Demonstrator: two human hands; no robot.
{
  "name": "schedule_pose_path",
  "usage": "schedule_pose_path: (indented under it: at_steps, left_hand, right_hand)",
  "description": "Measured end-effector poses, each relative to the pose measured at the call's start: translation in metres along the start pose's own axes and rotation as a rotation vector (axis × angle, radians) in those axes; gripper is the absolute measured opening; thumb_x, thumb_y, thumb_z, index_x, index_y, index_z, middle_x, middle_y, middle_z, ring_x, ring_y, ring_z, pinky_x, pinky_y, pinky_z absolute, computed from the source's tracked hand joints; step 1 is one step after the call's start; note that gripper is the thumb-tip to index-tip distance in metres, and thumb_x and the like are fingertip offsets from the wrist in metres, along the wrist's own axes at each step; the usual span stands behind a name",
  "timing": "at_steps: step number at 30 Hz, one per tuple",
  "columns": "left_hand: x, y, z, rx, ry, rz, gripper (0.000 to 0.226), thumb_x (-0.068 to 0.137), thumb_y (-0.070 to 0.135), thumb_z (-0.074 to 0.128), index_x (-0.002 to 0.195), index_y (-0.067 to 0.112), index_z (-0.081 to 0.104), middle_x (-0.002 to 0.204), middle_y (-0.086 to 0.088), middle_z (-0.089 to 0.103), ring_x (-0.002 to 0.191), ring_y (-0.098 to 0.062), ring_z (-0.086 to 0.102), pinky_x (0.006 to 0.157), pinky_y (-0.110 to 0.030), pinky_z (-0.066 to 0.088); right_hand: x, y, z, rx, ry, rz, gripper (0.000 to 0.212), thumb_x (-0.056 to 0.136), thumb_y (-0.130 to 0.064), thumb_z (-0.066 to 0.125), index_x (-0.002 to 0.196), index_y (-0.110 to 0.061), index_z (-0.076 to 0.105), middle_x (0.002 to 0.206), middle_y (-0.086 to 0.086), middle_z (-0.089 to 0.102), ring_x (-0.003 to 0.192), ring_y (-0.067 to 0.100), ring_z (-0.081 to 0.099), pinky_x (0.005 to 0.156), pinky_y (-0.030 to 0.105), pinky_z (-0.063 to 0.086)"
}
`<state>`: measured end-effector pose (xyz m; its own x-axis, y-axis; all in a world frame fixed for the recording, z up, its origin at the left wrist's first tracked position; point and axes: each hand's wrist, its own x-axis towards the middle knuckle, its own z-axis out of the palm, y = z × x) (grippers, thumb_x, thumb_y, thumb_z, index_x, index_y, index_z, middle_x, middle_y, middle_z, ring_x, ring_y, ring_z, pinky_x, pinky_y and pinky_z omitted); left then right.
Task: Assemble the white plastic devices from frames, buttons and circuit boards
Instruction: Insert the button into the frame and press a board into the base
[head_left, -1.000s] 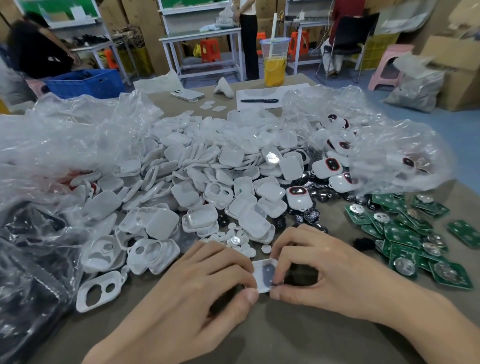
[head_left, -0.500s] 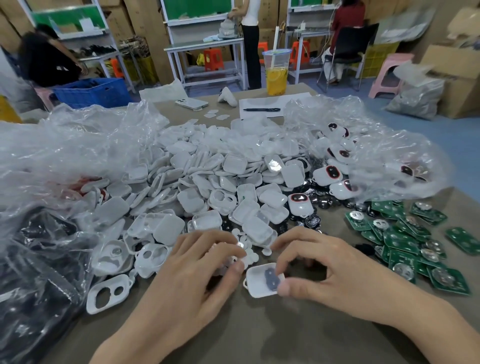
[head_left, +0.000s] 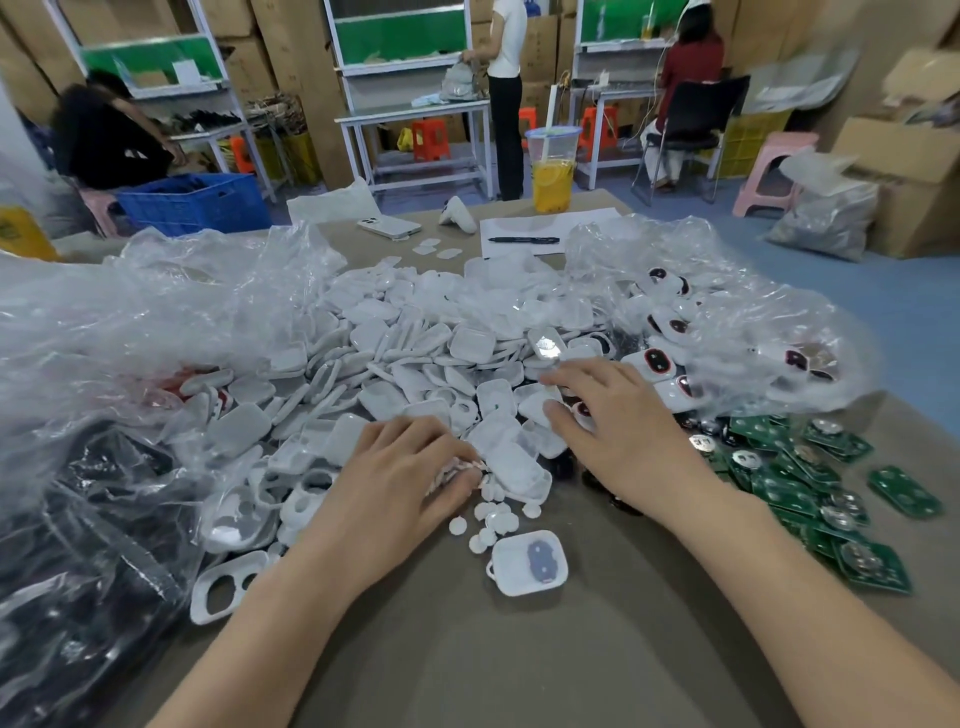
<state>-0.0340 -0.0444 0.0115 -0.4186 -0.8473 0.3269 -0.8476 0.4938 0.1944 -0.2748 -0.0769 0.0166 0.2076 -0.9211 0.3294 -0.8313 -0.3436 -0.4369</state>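
Brown tabletop (head_left: 467, 670) under the left hand (head_left: 395, 478), fingertips curled pinching small white buttons (head_left: 458, 526), and the right hand (head_left: 618, 431), spread flat on piled white shells (head_left: 415, 338); a frame (head_left: 519, 577) lies untouched between the forearms, beside green circuit boards (head_left: 810, 499).

A grey-brown table (head_left: 519, 670) carries white plastic shells (head_left: 415, 353) heaped mid-frame, small white round buttons (head_left: 493, 519) just below them, and green circuit boards (head_left: 810, 483) at right.

Fingers (head_left: 441, 452) of left hand (head_left: 395, 483) half-buried among white buttons (head_left: 493, 514), grip unclear.
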Motion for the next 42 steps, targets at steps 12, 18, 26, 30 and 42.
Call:
schedule_pose_path:
  at_steps: [12, 18, 26, 30, 42]
  left_hand:
    - [0.006, -0.009, 0.006, -0.062, 0.039, -0.033, 0.041, 0.097, 0.052, 0.039, 0.105, 0.028, 0.071, 0.101, 0.016, 0.062, 0.103, -0.011, 0.055, 0.091, -0.031, 0.04]
    - [0.007, -0.011, 0.008, -0.069, 0.049, -0.034, 0.032, 0.099, 0.05, 0.047, 0.104, 0.028, 0.07, 0.1, 0.018, 0.062, 0.101, -0.009, 0.053, 0.092, -0.028, 0.038]
    - [0.003, -0.009, 0.005, -0.15, 0.093, -0.03, 0.022, 0.1, 0.053, 0.052, 0.097, 0.033, 0.061, 0.094, 0.024, 0.06, 0.097, 0.002, 0.049, 0.091, -0.02, 0.033]
    - [0.001, -0.008, 0.004, -0.164, 0.105, -0.027, 0.021, 0.1, 0.052, 0.047, 0.091, 0.035, 0.056, 0.088, 0.024, 0.058, 0.094, -0.002, 0.052, 0.09, -0.02, 0.034]
    - [0.0, -0.007, 0.004, -0.187, 0.136, -0.045, 0.008, 0.094, 0.035, 0.062, 0.088, 0.03, 0.062, 0.087, 0.025, 0.059, 0.093, -0.004, 0.055, 0.088, -0.023, 0.037]
  right_hand:
    - [0.0, 0.023, 0.009, 0.101, -0.049, -0.022, 0.032, 0.096, -0.04, 0.055, 0.125, -0.031, 0.064, 0.113, -0.021, 0.056, 0.114, 0.004, 0.036, 0.095, -0.003, 0.017]
    - [0.0, 0.021, 0.007, 0.249, -0.027, 0.034, 0.028, 0.092, -0.049, 0.054, 0.117, -0.043, 0.062, 0.104, -0.032, 0.057, 0.106, -0.006, 0.047, 0.086, 0.004, 0.034]
    - [-0.003, 0.019, -0.003, 0.374, 0.106, 0.093, 0.027, 0.103, -0.043, 0.044, 0.121, -0.035, 0.064, 0.108, -0.025, 0.064, 0.098, -0.006, 0.059, 0.08, 0.007, 0.042]
    - [-0.001, 0.029, -0.004, 0.253, 0.268, 0.179, 0.024, 0.103, -0.023, 0.048, 0.119, -0.028, 0.065, 0.108, -0.013, 0.064, 0.085, 0.0, 0.061, 0.072, 0.011, 0.043]
    - [-0.01, 0.032, -0.003, 0.08, 0.043, 0.18, 0.025, 0.103, -0.028, 0.045, 0.12, -0.034, 0.063, 0.105, -0.02, 0.056, 0.09, 0.003, 0.049, 0.068, 0.015, 0.036]
